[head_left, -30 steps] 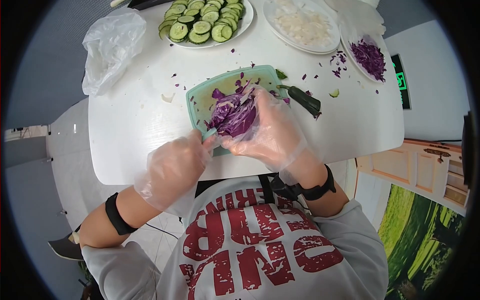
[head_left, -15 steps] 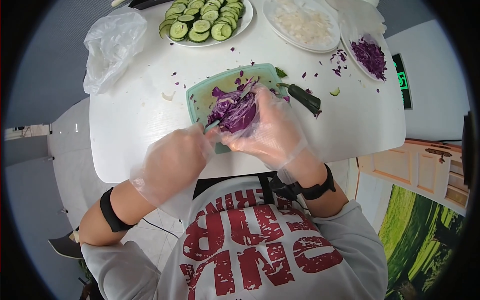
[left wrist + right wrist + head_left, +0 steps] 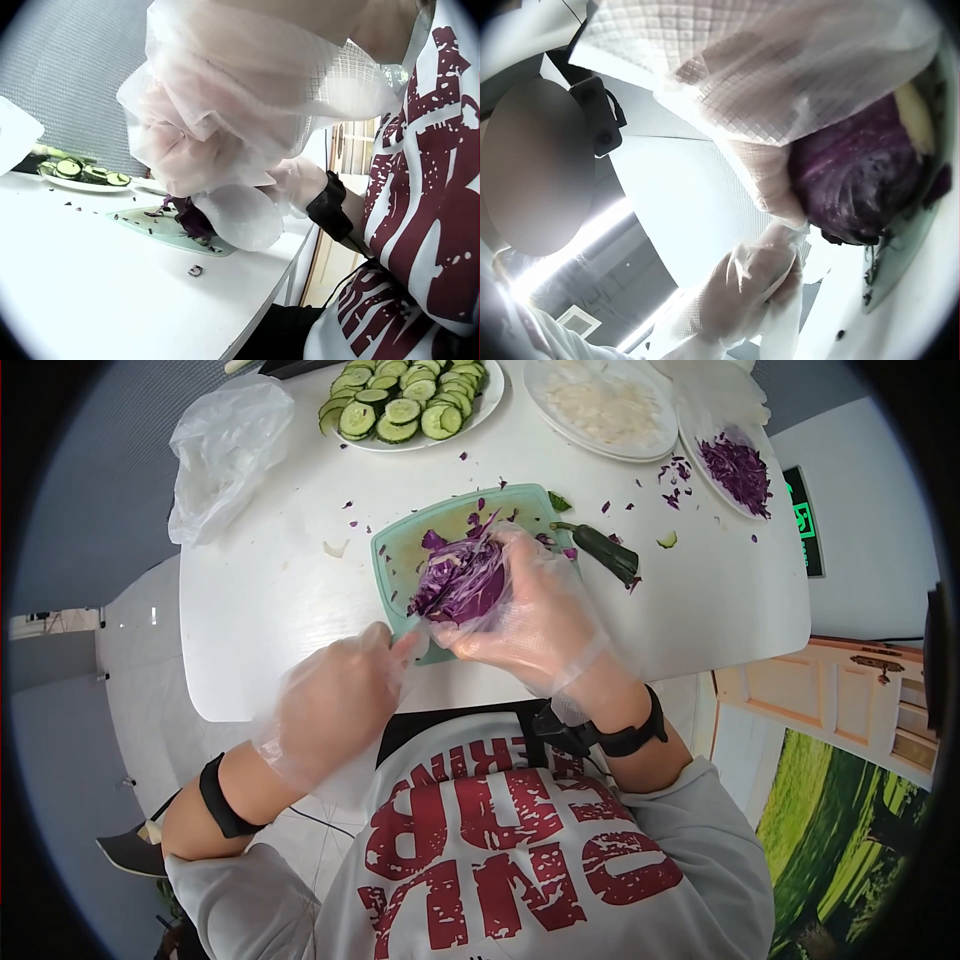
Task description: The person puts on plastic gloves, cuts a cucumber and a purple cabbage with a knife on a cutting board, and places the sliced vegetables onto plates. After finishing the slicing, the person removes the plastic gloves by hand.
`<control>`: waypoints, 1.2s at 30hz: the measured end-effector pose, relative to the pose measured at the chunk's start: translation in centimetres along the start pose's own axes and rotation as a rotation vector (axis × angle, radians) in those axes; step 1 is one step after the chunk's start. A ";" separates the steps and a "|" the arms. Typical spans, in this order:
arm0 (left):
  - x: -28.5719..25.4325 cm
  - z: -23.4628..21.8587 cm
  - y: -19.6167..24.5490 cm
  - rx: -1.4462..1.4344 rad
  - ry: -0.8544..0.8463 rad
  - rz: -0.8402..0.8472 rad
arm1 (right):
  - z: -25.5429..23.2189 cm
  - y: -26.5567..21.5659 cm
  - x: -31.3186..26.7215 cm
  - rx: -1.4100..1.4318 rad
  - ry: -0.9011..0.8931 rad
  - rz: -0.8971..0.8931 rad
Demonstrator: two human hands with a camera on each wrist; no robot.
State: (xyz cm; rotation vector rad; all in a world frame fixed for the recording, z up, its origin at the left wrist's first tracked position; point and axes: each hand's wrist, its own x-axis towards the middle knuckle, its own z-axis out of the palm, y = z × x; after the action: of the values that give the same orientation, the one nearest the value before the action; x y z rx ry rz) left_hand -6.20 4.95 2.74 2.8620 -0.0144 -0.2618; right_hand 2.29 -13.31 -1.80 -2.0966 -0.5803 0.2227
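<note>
My right hand [image 3: 545, 610], in a clear plastic glove, grips a cut piece of purple cabbage [image 3: 465, 580] from its right side. The cabbage stands over a green-rimmed cutting board [image 3: 398, 545] with purple scraps on it. At the cabbage's near left edge, my gloved left hand [image 3: 340, 685] is curled round a pale green knife handle [image 3: 413, 626]; the glove and fingers cover most of it, and the blade is hidden by the cabbage. The right wrist view shows the cabbage's smooth leaf side [image 3: 855, 176] under the right hand, the left hand [image 3: 754, 289] close beside it.
A plate of cucumber slices [image 3: 405, 410] stands at the back, with stacked plates of pale slices [image 3: 605, 410] and a plate of shredded cabbage [image 3: 738, 472] to its right. A cucumber end [image 3: 603, 553] lies beside the board. A plastic bag [image 3: 225, 460] sits back left.
My left hand has drawn back a little toward the lower left, and less of the knife shows now. The right hand keeps its grip on the cabbage almost in place.
</note>
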 end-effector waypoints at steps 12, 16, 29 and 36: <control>1.5 -0.8 1.3 -0.056 -0.081 -0.052 | 0.5 -0.1 -0.2 -0.107 0.067 0.035; 1.8 -0.8 1.5 -0.068 -0.046 0.001 | 0.8 0.1 -0.2 -0.059 0.127 0.009; 0.1 0.8 0.2 -0.019 0.098 0.097 | 0.0 -0.6 -0.2 0.100 0.092 0.027; -0.5 -0.7 1.5 0.044 0.061 0.081 | -0.5 -0.2 -0.1 -0.019 -0.006 0.013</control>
State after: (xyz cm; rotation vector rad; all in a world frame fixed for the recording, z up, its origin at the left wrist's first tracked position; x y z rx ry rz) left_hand -6.58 3.72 3.89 2.9034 -0.1254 -0.1600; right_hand 2.36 -13.62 -1.38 -2.1195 -0.5747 0.2314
